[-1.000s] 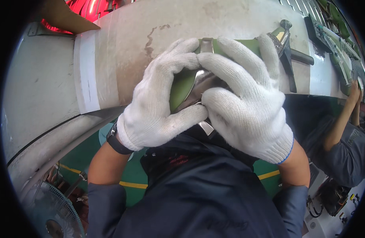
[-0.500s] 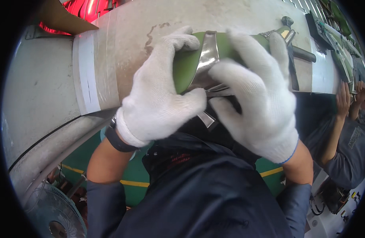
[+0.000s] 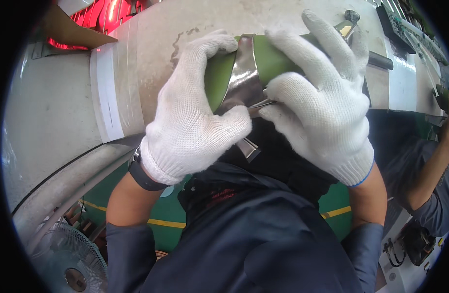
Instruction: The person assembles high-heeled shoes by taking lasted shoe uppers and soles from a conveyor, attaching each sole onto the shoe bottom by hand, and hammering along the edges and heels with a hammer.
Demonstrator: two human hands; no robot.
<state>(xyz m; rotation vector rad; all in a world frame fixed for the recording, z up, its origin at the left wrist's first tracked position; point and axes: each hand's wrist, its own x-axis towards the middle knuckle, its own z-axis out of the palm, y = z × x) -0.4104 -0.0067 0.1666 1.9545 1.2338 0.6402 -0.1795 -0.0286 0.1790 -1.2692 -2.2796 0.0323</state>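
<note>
Both of my hands wear white knit gloves and hold one green cylindrical part (image 3: 268,61) just above the near edge of a pale worktable (image 3: 151,53). My left hand (image 3: 195,127) grips its left end from below. My right hand (image 3: 317,102) wraps over its right side. A shiny grey metal band (image 3: 244,80) runs around the green part between my hands, and its loose end (image 3: 249,149) hangs down below my left thumb. The right end of the part is hidden under my right glove.
A black clamp-like tool (image 3: 376,58) lies on the table behind my right hand. A white tape strip (image 3: 105,93) crosses the table at left. Another person's arm (image 3: 429,166) reaches in at right. A fan (image 3: 70,266) stands on the green floor below left.
Both hands have lifted the green part up and away from my body. The metal band, mostly covered before, now shows wrapped around it.
</note>
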